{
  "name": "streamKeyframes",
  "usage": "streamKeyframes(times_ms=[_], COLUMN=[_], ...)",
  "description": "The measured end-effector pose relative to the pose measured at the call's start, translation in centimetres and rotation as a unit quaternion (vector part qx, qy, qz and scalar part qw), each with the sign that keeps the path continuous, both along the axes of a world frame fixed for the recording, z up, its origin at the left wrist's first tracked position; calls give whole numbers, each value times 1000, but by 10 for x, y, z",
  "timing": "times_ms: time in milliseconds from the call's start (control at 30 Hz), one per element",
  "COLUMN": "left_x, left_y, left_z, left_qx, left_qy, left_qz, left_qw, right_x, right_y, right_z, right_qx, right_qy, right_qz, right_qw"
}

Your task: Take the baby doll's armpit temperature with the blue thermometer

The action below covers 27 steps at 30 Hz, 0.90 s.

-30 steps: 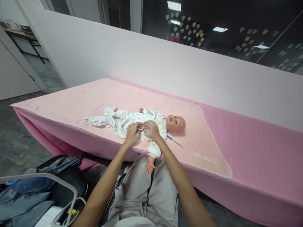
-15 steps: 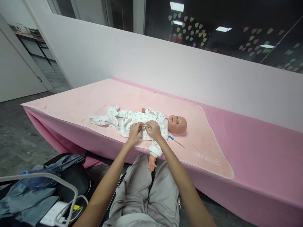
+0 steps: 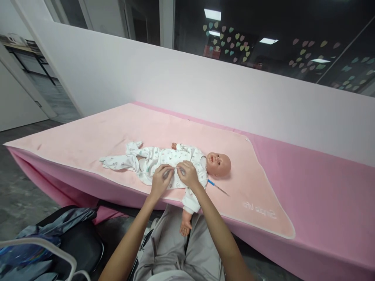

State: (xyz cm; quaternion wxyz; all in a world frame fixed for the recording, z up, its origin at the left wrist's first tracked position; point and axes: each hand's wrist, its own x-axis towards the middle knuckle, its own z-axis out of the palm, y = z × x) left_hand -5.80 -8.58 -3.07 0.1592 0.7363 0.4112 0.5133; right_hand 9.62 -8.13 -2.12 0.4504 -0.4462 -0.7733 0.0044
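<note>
A baby doll [image 3: 218, 164] in a white printed outfit [image 3: 171, 156] lies on its back on a peach mat, its head to the right. Over its belly, my left hand [image 3: 161, 179] and my right hand [image 3: 188, 174] are both closed, fingertips pinching a thin white cord [image 3: 175, 168] stretched short between them. Whether the cord is a tie of the outfit, I cannot tell. One doll arm [image 3: 185, 223] hangs over the table's near edge, beside my right forearm. Close to the doll's shoulder lies a slim stick with a blue end [image 3: 211, 182].
The peach mat [image 3: 258, 195] covers part of a pink tablecloth [image 3: 328, 187]. A white wall [image 3: 234, 93] stands behind the table. At lower left, a black chair [image 3: 83, 246] holds grey cloth [image 3: 73, 220], with a pale curved tube [image 3: 43, 242] in front.
Between my hands, the looped cord has been drawn straighter as they moved slightly apart. My view has shifted, so the table sits lower in it. The doll lies as before.
</note>
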Motion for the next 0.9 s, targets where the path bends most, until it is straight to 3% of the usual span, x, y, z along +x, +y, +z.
streamKeyframes(times_ms=[167, 300, 400, 533, 600, 733, 900], left_x=[2, 0, -3, -6, -6, -5, -6], left_y=[-2, -2, 0, 4, 6, 9, 5], left_z=[1, 0, -1, -3, -4, -3, 3], left_qx=[2, 0, 8, 21, 30, 34, 7], left_qy=[74, 76, 81, 81, 87, 104, 134], left_qz=[34, 44, 44, 43, 47, 57, 31], left_qw=[997, 996, 996, 996, 995, 992, 990], right_x=[-3, 5, 36, 99, 122, 133, 121], right_y=[-14, -56, -102, -159, -177, -173, -142], right_z=[7, 4, -17, -58, -69, -65, -34], right_qx=[-11, -13, 12, 20, -7, -43, -118], right_qy=[-15, 1, 13, -25, -59, -113, -127], right_qz=[6, -69, -171, -344, -408, -464, -428], right_qw=[1000, 998, 985, 939, 911, 878, 887])
